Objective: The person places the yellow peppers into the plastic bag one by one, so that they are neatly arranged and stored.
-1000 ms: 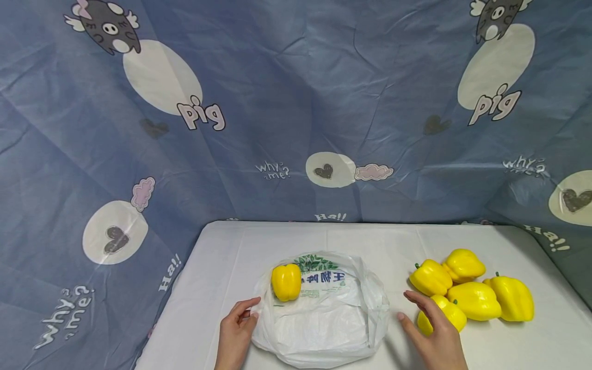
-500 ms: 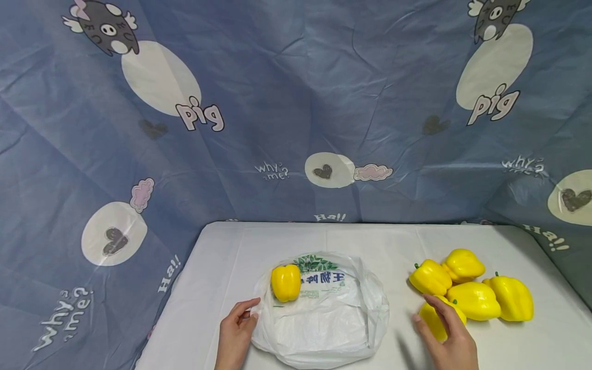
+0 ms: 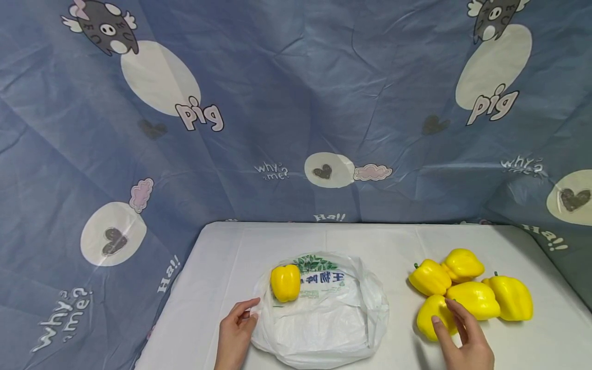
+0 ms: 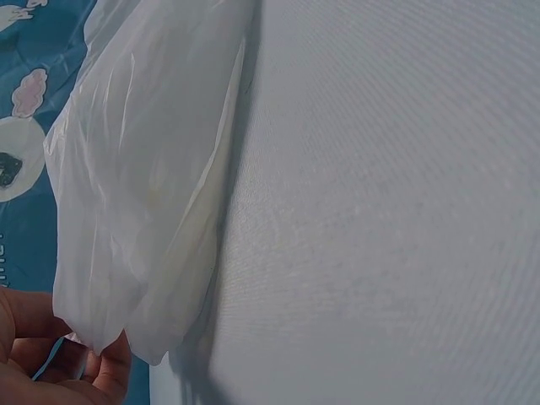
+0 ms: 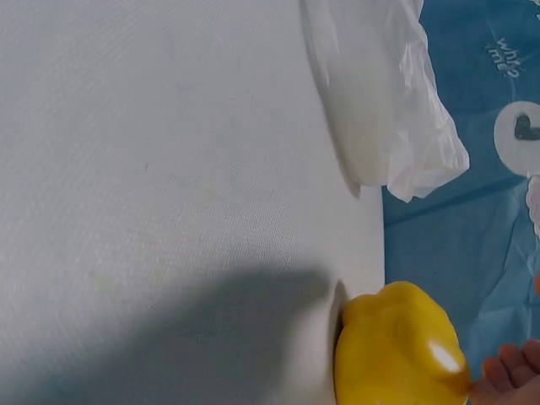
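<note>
A white plastic bag [image 3: 324, 329] with green and blue print lies with its mouth spread wide on the table. One yellow bell pepper [image 3: 285, 283] is inside, at its back left. My left hand [image 3: 237, 331] pinches the bag's left rim between thumb and fingers; the left wrist view shows the same bag edge [image 4: 143, 186] hanging at the fingertips. Over the nearest loose yellow pepper [image 3: 429, 319] is my right hand [image 3: 469, 341], thumb and fingers apart and overlapping it from the right. That pepper [image 5: 401, 350] stands on the table in the right wrist view, fingertips close beside it.
Several more yellow peppers [image 3: 474, 300] lie clustered behind and right of my right hand. The white-covered table [image 3: 217, 257] ends at a blue patterned curtain [image 3: 259, 128] at the back and sides.
My right hand has moved right, from beside the nearest pepper to over it. My left hand, the bag and the pepper inside it stay where they were.
</note>
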Demonstrator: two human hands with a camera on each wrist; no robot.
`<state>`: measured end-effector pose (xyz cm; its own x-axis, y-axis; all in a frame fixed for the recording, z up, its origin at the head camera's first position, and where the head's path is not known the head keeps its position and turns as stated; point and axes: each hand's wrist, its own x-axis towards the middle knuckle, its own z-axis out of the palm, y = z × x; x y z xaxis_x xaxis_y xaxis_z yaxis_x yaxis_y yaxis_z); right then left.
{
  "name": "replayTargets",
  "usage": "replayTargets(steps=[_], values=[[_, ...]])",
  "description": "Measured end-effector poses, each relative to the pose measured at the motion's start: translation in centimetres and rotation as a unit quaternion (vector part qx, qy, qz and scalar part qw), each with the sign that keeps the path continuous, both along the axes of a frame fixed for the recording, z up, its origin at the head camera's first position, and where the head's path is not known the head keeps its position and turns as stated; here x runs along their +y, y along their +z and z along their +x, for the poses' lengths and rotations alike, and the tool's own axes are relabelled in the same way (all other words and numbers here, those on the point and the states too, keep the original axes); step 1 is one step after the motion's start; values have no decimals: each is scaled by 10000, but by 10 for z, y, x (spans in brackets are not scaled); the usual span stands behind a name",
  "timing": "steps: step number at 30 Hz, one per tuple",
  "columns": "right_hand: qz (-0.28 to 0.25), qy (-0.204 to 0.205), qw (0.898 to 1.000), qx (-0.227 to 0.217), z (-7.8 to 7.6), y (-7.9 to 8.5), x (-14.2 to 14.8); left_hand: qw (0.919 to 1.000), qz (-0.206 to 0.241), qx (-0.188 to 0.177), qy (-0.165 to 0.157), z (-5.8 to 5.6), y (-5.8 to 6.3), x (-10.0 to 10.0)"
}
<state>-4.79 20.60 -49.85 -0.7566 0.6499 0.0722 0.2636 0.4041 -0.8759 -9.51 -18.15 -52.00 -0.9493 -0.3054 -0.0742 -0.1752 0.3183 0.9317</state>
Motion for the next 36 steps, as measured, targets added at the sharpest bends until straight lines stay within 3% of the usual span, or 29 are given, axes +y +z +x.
replayTargets(steps=[15, 24, 36], values=[[-371, -528, 9953, -721, 2, -7, 16, 9999, -44, -87, -26, 0, 2, 1], [-1081, -319, 9828, -1466, -2, -17, 26, 10000, -29, -81, -9, 0, 2, 2], [-1396, -22, 9648, -2227, -10, -28, 34, 10000, -28, -72, 0, 0, 0, 2]])
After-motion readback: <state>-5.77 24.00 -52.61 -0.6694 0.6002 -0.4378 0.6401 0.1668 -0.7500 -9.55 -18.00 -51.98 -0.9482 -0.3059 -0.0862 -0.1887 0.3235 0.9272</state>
